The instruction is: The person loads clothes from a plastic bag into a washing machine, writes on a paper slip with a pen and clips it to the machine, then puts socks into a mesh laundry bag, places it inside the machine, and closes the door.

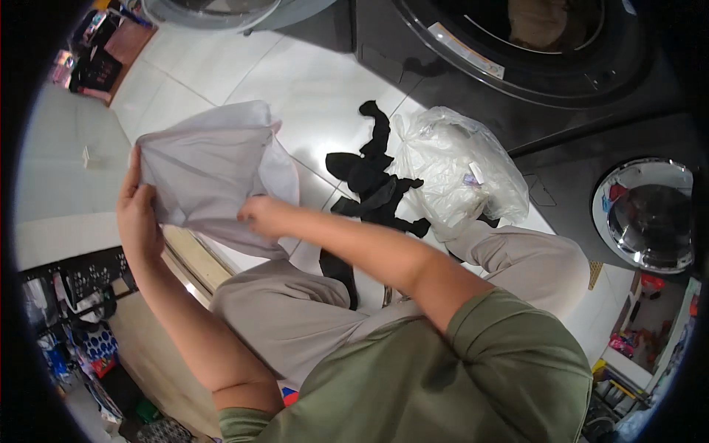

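A thin pale grey cloth (210,166) is held up, spread above the tiled floor at the left; whether it is a garment I cannot tell. My left hand (140,210) is closed on its left edge, thumb against the fabric. Across my lap reaches my right arm, and my right hand (264,216) has its fingers curled in at the cloth's lower right part, closed on the fabric. On the floor to the right of the cloth lies a loose heap of small black garments (369,181), sock-like in shape. Beside it rests a clear plastic bag (465,173), puffed and crumpled.
A dark front-loading machine (443,55) stands at the far right with something brown behind its round door. Another round glass door (646,214) is at the right edge. A black perforated basket (74,277) stands at the left. Shelves with small items (650,317) are at lower right.
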A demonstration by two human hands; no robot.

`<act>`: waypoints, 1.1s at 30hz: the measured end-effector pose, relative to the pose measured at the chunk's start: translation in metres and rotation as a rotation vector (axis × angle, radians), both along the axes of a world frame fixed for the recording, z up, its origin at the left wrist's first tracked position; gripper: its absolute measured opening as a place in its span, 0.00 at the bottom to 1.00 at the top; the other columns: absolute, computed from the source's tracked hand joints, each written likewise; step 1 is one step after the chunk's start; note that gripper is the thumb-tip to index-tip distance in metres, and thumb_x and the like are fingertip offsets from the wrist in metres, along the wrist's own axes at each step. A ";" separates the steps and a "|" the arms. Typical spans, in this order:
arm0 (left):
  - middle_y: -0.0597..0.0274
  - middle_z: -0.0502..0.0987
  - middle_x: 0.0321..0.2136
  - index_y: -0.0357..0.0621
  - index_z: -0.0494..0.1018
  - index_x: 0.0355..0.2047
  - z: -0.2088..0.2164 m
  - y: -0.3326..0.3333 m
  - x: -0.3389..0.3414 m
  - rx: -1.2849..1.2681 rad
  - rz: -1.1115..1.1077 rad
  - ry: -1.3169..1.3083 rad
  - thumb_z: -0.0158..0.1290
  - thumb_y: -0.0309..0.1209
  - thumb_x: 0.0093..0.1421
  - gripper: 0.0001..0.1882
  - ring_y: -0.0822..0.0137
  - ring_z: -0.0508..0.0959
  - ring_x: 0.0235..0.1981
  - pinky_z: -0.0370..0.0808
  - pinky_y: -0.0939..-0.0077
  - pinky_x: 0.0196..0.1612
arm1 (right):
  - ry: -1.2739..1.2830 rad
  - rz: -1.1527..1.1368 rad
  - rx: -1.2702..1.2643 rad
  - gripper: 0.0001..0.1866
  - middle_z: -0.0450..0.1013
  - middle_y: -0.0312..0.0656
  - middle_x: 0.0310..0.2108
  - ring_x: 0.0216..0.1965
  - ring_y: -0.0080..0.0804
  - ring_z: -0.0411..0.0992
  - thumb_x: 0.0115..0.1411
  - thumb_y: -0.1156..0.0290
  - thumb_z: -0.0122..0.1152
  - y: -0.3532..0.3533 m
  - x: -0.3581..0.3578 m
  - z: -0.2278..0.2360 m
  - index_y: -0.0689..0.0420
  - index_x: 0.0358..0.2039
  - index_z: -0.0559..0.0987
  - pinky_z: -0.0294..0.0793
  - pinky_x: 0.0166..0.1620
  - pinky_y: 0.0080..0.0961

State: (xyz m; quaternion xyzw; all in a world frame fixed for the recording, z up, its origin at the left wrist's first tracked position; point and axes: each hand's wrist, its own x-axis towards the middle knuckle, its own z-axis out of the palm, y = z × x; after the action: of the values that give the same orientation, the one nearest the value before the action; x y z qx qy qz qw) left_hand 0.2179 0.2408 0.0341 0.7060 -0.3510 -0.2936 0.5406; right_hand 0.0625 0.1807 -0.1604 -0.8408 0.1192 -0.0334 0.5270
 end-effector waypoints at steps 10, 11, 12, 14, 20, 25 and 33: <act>0.55 0.70 0.53 0.38 0.63 0.60 -0.020 -0.038 -0.009 0.054 0.027 0.036 0.45 0.23 0.59 0.26 0.70 0.71 0.48 0.64 0.80 0.55 | 0.418 -0.559 -0.330 0.18 0.72 0.44 0.48 0.49 0.45 0.70 0.50 0.71 0.62 -0.131 -0.175 -0.153 0.51 0.43 0.78 0.72 0.49 0.36; 0.55 0.70 0.53 0.38 0.63 0.60 -0.023 -0.040 -0.011 0.060 0.039 0.036 0.45 0.23 0.59 0.26 0.70 0.71 0.48 0.64 0.80 0.55 | 0.419 -0.437 -0.444 0.19 0.69 0.44 0.53 0.53 0.46 0.68 0.49 0.71 0.63 -0.115 -0.178 -0.167 0.50 0.44 0.78 0.72 0.50 0.37; 0.56 0.71 0.52 0.38 0.63 0.60 -0.025 -0.038 -0.011 0.051 0.042 0.028 0.46 0.24 0.60 0.26 0.70 0.71 0.47 0.64 0.80 0.55 | 0.395 -0.404 -0.585 0.19 0.67 0.43 0.54 0.53 0.47 0.67 0.49 0.71 0.64 -0.093 -0.175 -0.175 0.49 0.44 0.78 0.71 0.51 0.39; 0.57 0.72 0.50 0.39 0.64 0.60 -0.024 -0.041 -0.014 0.037 0.053 0.013 0.47 0.25 0.60 0.26 0.71 0.72 0.47 0.64 0.80 0.54 | 0.331 -0.394 -0.788 0.17 0.66 0.42 0.54 0.53 0.47 0.66 0.49 0.71 0.64 -0.076 -0.174 -0.191 0.49 0.42 0.78 0.70 0.51 0.43; 0.56 0.73 0.46 0.41 0.64 0.60 -0.022 -0.050 -0.023 0.042 0.044 -0.024 0.50 0.27 0.60 0.27 0.70 0.72 0.45 0.65 0.79 0.54 | 0.156 -1.010 -0.173 0.13 0.76 0.50 0.36 0.37 0.46 0.75 0.55 0.65 0.61 -0.148 -0.185 -0.186 0.60 0.38 0.77 0.72 0.41 0.39; 0.55 0.73 0.48 0.41 0.65 0.60 -0.023 -0.048 -0.013 0.016 0.108 -0.088 0.50 0.28 0.59 0.27 0.70 0.72 0.45 0.67 0.79 0.51 | -0.172 -1.163 0.602 0.10 0.76 0.35 0.33 0.30 0.23 0.74 0.64 0.67 0.55 -0.194 -0.223 -0.110 0.56 0.43 0.74 0.75 0.32 0.24; 0.53 0.69 0.55 0.42 0.63 0.61 -0.019 -0.050 -0.015 0.045 0.061 -0.052 0.49 0.30 0.62 0.26 0.68 0.72 0.51 0.68 0.76 0.53 | -0.031 -1.076 -0.933 0.17 0.73 0.50 0.37 0.41 0.47 0.71 0.53 0.66 0.63 -0.173 -0.221 -0.098 0.59 0.42 0.76 0.70 0.46 0.39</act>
State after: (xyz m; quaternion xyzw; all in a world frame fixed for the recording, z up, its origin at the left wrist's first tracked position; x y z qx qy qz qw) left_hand 0.2031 0.1912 0.0153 0.7356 -0.3365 -0.2665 0.5241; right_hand -0.1589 0.0081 -0.2583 -0.8026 0.4837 -0.3484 0.0242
